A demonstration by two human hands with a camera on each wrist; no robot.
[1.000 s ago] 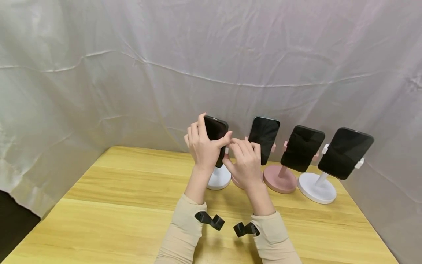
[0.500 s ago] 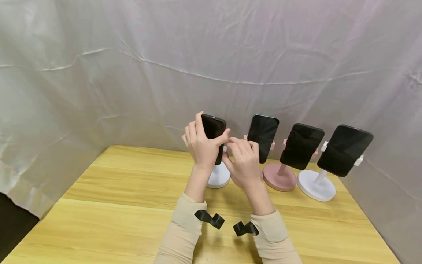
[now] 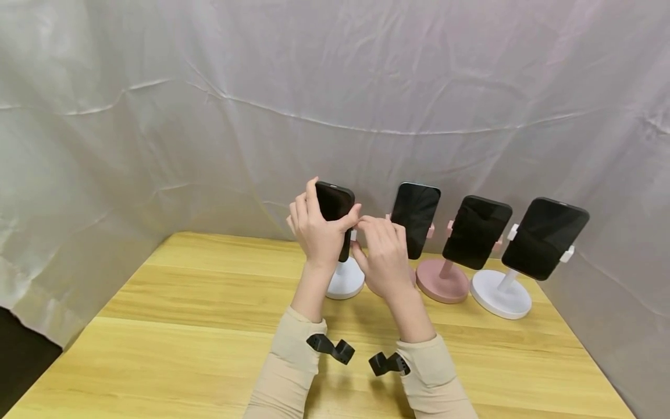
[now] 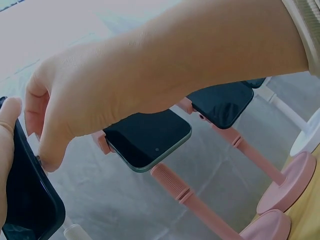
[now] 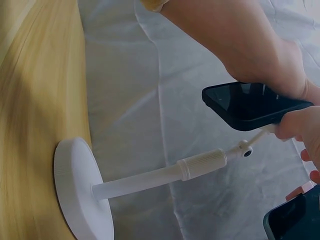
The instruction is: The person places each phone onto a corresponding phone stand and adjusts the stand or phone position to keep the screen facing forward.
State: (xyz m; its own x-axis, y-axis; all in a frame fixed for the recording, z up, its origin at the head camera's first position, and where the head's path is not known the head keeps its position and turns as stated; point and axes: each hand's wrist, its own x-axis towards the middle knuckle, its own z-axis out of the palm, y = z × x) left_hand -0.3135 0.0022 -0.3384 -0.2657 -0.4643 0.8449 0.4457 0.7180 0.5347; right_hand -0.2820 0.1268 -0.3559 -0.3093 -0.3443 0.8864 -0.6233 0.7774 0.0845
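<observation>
A black phone (image 3: 335, 201) sits upright on a white phone stand (image 3: 346, 282) at the left end of a row. My left hand (image 3: 316, 235) grips this phone across its width, fingers over the left edge and thumb at the right. Close to that thumb, my right hand (image 3: 384, 250) pinches the stand's white clamp (image 3: 353, 234) at the phone's right edge. In the left wrist view, the right thumb (image 4: 54, 147) touches the phone's side. The right wrist view has the white stem (image 5: 200, 165) slanting up below the phone (image 5: 245, 105); much of the clamp is hidden.
To the right stand two pink stands (image 3: 442, 282) and another white stand (image 3: 501, 294), each bearing a dark phone (image 3: 477, 233). The nearer pink one is partly behind the right hand. A grey cloth (image 3: 251, 145) hangs behind the wooden table (image 3: 199, 302).
Both hands keep their hold on the phone and clamp, with only slight finger shifts. The whole head view has drifted a little, so everything appears slightly further left and up.
</observation>
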